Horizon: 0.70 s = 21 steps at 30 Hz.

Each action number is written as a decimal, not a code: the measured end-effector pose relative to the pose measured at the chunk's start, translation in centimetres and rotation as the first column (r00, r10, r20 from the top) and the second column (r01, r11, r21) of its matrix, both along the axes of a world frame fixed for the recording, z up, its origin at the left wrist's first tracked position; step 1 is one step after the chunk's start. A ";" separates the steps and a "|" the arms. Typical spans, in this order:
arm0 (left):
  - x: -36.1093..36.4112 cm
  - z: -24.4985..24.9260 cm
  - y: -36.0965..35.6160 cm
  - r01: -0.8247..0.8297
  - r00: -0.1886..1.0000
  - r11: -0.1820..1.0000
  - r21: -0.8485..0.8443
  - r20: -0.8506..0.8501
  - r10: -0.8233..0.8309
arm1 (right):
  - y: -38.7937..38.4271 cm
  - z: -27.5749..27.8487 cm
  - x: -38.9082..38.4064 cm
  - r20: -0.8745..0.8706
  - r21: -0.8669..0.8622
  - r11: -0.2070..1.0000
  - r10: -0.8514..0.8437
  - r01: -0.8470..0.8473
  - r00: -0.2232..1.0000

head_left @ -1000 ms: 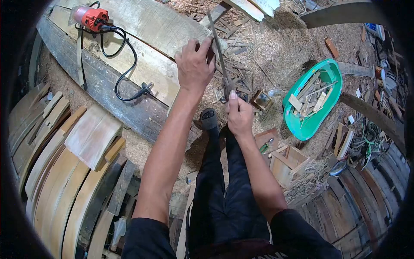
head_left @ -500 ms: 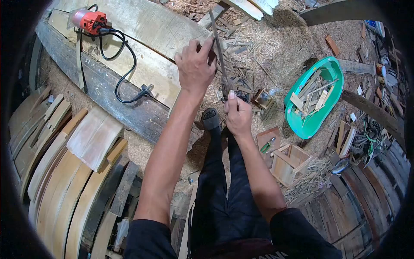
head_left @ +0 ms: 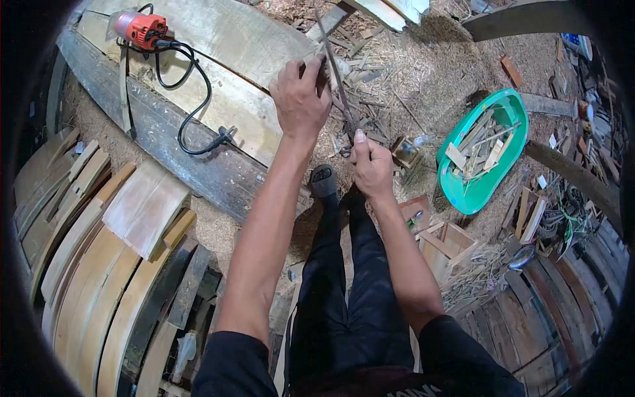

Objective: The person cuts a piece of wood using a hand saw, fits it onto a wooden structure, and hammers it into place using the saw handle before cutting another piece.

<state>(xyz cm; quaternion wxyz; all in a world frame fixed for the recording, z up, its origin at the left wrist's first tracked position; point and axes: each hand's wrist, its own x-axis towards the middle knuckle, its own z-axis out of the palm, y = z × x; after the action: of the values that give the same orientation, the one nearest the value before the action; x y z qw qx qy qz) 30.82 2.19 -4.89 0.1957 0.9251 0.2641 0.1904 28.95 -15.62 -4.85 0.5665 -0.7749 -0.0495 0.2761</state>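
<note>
A long thin metal file (head_left: 336, 73) runs from upper left to lower right over the shavings. My left hand (head_left: 301, 98) grips it near its far end, fingers closed over the blade. My right hand (head_left: 372, 165) is closed on its handle end, thumb laid along the top. What lies under the file between the hands is hidden by my fingers. My legs in dark trousers (head_left: 344, 278) stretch out below, one foot (head_left: 323, 181) just under the hands.
An orange power tool (head_left: 139, 28) with a black cord lies on thick planks (head_left: 218, 73) at upper left. Curved wooden staves (head_left: 112, 264) are stacked at left. A green basin (head_left: 486, 149) of offcuts and a small wooden box (head_left: 443, 248) sit at right.
Both hands and the file have shifted slightly up and away from me; the right hand moved farther from my foot.
</note>
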 end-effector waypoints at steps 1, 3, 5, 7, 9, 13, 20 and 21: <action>0.1 -0.1 -0.2 -0.030 0.998 1.000 -0.006 0.055 0.030 | -0.1 0.2 0.4 0.024 0.048 0.999 0.003 -0.004 1.000; 0.2 -0.2 0.3 -0.018 0.999 0.999 -0.029 0.039 0.019 | -0.1 -0.2 1.4 0.041 0.036 0.999 0.029 -0.030 0.999; 0.0 -0.3 0.5 0.002 1.000 1.000 -0.006 0.010 -0.002 | -0.3 -0.5 1.4 0.063 0.023 0.998 0.051 -0.052 0.997; -0.1 -0.4 0.7 0.025 1.000 0.997 0.069 -0.016 -0.024 | -0.2 -0.1 1.3 0.108 0.015 0.997 0.075 -0.077 0.991; 0.2 -0.5 0.6 0.004 0.999 0.995 0.099 -0.032 -0.001 | -0.5 0.5 1.2 0.024 0.000 0.996 0.084 -0.084 0.996; 0.3 -0.6 0.5 -0.013 1.000 0.994 0.111 -0.004 0.014 | -1.5 0.5 2.4 -0.005 -0.044 0.992 0.120 -0.120 0.993; -0.3 1.1 0.8 0.084 0.994 0.995 0.052 -0.067 -0.081 | -4.3 0.2 3.2 0.016 -0.006 0.995 0.095 -0.095 0.995; -0.5 1.2 0.4 0.083 0.993 0.995 0.064 -0.084 -0.077 | -4.4 0.3 3.0 0.011 -0.001 0.998 0.069 -0.069 0.998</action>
<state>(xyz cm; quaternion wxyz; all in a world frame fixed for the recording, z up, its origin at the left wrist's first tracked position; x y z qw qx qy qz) 30.28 2.63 -3.65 0.1610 0.9480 0.2280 0.1532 31.94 -20.02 -4.51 0.5563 -0.7743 -0.0793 0.2911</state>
